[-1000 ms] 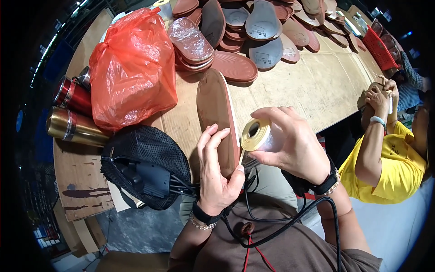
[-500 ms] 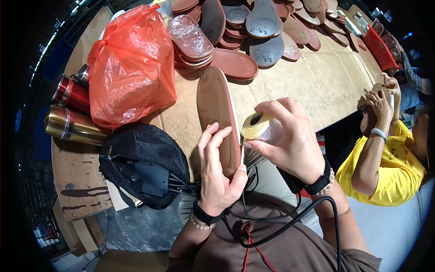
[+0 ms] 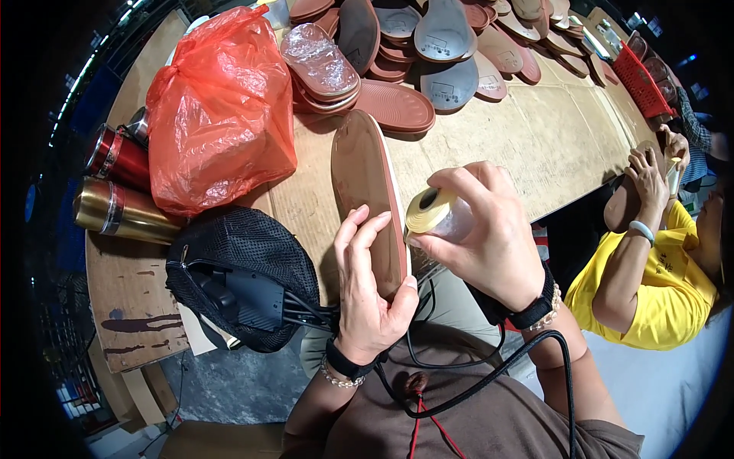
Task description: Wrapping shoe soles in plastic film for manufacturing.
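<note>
Left hand (image 3: 368,300) fingers clamped on brown sole (image 3: 369,195); right hand (image 3: 489,229) fingers wrapped round yellow tape roll (image 3: 427,209); orange plastic bag (image 3: 218,111) upper left.

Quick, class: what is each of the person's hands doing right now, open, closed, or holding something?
Left hand: closed around the long brown shoe sole, gripping its near end.
Right hand: closed on a roll of yellowish tape, held against the sole's edge.

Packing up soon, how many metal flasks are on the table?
2, both at the table's left edge beside the orange bag: a red flask and a gold flask nearer me.
</note>
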### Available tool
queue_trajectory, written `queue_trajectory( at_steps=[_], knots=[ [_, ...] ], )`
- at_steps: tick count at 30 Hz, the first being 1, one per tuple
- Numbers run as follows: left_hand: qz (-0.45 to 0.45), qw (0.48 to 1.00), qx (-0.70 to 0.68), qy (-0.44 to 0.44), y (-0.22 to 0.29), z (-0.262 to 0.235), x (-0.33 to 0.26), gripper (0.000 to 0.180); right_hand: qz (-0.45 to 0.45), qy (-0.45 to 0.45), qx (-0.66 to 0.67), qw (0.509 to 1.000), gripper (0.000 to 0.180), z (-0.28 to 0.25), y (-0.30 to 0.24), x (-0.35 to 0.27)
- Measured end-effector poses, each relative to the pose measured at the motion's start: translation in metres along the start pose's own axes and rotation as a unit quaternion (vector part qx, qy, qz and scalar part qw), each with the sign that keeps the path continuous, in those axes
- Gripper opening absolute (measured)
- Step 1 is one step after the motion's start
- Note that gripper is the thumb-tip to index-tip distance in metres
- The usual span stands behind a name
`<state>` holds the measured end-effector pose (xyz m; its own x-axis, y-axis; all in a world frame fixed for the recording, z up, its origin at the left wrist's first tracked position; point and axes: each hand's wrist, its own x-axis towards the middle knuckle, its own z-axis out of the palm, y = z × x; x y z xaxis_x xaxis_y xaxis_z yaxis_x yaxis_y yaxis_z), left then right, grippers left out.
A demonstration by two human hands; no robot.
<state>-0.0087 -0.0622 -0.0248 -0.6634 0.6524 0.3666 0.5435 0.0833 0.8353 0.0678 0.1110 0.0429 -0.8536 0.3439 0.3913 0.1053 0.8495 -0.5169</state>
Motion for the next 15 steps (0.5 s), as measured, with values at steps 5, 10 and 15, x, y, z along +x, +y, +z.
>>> queue_trajectory(
  at_steps=[5, 10, 15],
  knots=[
    [0.003, 1.000, 0.000, -0.001, 0.0002, -0.0002, 0.0008, 0.077, 0.003, 0.001, 0.000, 1.000, 0.056, -0.0002, -0.0015, 0.0010],
    [0.003, 1.000, 0.001, 0.001, 0.0007, -0.0006, 0.0010, 0.077, 0.001, 0.000, -0.005, 1.000, 0.055, 0.0008, -0.0022, 0.0020],
    [-0.003, 1.000, 0.001, -0.002, 0.0001, -0.0014, 0.0002, 0.081, 0.004, -0.001, -0.005, 1.000, 0.055, 0.0022, -0.0027, 0.0016]
  ],
)
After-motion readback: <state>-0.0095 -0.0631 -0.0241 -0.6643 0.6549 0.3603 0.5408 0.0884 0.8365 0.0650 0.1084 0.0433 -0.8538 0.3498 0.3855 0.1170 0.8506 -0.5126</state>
